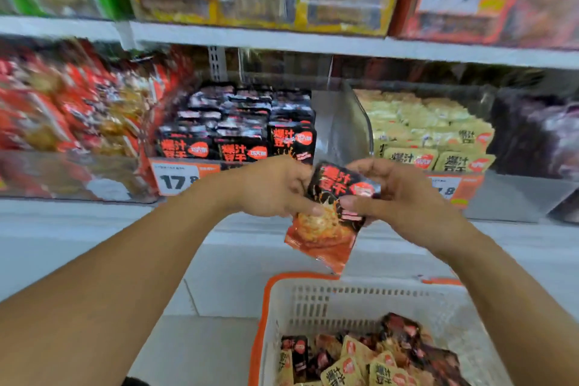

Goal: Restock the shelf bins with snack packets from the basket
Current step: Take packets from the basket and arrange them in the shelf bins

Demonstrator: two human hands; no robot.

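A black and orange snack packet (329, 222) is held up between both hands, in front of the shelf and above the basket. My left hand (272, 188) grips its left edge. My right hand (394, 194) pinches its right side, thumb on the front. Behind them the shelf bin of black packets (238, 131) stands in upright rows. To its right is a bin of yellow packets (429, 138). The white basket with an orange rim (313, 301) sits low at the front, holding several black and yellow packets (369, 360).
A clear divider (341, 125) separates the black and yellow bins. Red packets (69, 110) fill the bin at the left, dark purple ones (539, 135) the far right. Price tags (178, 178) hang on the bin fronts. An upper shelf (282, 37) carries boxed goods.
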